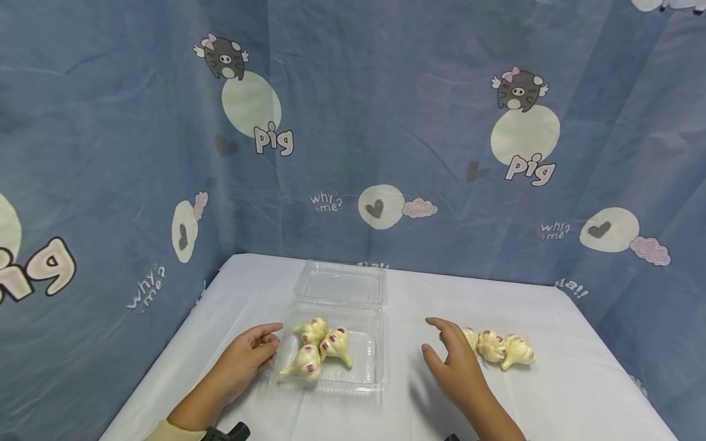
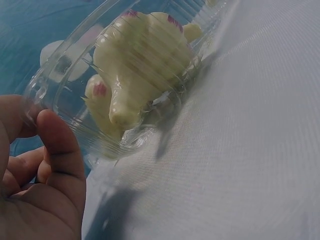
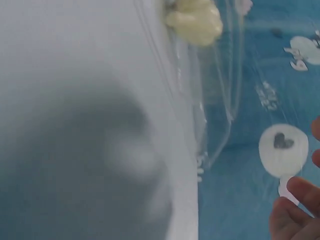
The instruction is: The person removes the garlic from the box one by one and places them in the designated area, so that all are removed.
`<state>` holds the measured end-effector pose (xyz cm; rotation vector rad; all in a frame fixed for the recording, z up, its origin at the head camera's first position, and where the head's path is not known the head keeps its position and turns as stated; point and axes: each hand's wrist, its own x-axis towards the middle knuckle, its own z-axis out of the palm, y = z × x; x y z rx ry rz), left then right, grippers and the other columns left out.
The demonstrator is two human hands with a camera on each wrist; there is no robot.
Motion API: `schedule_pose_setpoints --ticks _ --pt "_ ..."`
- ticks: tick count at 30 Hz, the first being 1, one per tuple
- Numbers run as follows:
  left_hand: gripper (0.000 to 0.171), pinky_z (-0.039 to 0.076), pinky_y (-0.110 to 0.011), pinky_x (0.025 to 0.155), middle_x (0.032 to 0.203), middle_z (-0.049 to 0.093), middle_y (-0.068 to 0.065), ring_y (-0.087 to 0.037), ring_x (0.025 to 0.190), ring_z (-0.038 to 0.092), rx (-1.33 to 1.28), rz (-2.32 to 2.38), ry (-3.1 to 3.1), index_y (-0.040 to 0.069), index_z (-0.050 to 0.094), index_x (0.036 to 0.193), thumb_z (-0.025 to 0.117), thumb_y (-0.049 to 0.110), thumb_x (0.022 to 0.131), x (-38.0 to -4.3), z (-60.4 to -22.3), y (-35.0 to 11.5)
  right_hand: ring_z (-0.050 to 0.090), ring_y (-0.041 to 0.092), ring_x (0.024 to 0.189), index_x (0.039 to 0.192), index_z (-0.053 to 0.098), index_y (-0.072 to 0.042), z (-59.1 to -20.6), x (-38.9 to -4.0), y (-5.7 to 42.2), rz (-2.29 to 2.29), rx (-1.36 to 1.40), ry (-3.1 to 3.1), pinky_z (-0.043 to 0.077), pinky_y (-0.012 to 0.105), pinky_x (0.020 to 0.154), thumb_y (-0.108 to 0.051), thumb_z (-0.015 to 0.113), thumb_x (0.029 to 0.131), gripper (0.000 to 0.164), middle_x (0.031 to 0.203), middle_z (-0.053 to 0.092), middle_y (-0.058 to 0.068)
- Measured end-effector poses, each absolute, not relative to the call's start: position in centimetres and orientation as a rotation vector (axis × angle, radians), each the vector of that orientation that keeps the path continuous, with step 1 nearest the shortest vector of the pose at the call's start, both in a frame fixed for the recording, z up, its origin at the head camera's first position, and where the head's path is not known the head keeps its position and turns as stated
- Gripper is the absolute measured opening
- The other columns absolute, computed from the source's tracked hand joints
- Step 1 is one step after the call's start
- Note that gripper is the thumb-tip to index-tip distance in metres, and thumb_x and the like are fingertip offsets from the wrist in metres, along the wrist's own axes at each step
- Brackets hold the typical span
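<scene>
A clear plastic clamshell box (image 1: 364,387) lies on the white table with its lid folded back. Inside, at the left, sit three garlic bulbs (image 1: 336,344), pale with purple patches. My left hand (image 1: 242,360) is at the box's left side; in the left wrist view, its thumb and index finger (image 2: 59,137) pinch the rim. Held above the table to the right of the box, my right hand (image 1: 460,367) has its fingers spread apart and holds nothing. More garlic bulbs (image 1: 491,346) lie just beyond it, one partly hidden by the hand.
The open lid (image 1: 342,286) lies flat toward the back of the table. A blue printed curtain (image 1: 353,122) hangs behind and at the left. The white table (image 1: 573,380) extends to the right of the loose garlic.
</scene>
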<state>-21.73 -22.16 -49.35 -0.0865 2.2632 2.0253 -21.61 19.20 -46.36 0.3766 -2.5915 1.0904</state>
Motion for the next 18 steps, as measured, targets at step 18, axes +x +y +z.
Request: schedule_pose_setpoints --ticks 18 --pt "0.052 0.052 -0.024 0.066 0.106 0.057 -0.007 -0.011 0.078 0.054 -0.089 2.032 2.249 -0.005 0.044 0.153 0.057 0.004 0.103 -21.7 -49.4 -22.2 0.061 0.027 0.129 0.142 0.059 -0.017 -46.9 -21.3 15.0 1.268 0.662 -2.635 0.054 0.040 0.106 -0.005 0.072 0.095 0.050 0.141 0.060 0.002"
